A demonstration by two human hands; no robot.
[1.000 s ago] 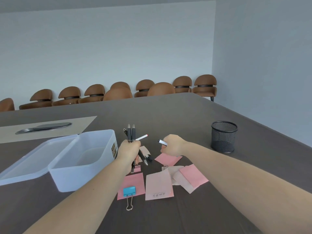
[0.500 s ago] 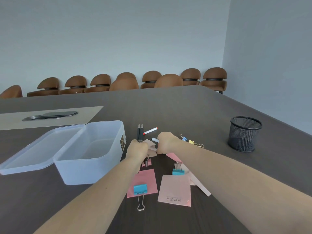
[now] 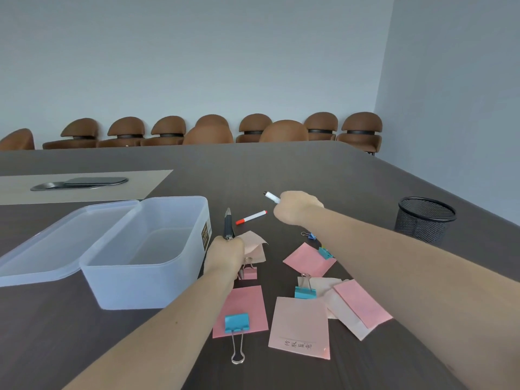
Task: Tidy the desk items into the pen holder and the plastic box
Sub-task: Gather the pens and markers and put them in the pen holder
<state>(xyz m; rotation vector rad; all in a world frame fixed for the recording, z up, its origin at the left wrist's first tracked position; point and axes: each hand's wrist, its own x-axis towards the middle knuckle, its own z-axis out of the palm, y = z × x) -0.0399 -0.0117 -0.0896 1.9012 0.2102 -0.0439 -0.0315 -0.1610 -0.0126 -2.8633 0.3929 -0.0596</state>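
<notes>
Nearest, the left hand (image 3: 225, 256) is fisted around dark pens (image 3: 228, 225) that stand upright beside the plastic box (image 3: 146, 249). Farther, the right hand (image 3: 295, 209) is clenched on a white marker (image 3: 271, 197). The mesh pen holder (image 3: 425, 219) stands on the bench (image 3: 281, 170) at its three o'clock, nearer that hand, likely the next stop.

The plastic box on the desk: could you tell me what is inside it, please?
The plastic box looks empty: its bare floor shows through the open top, lid lying open beside it. The near inside corner is hidden by the frosted wall.
</notes>
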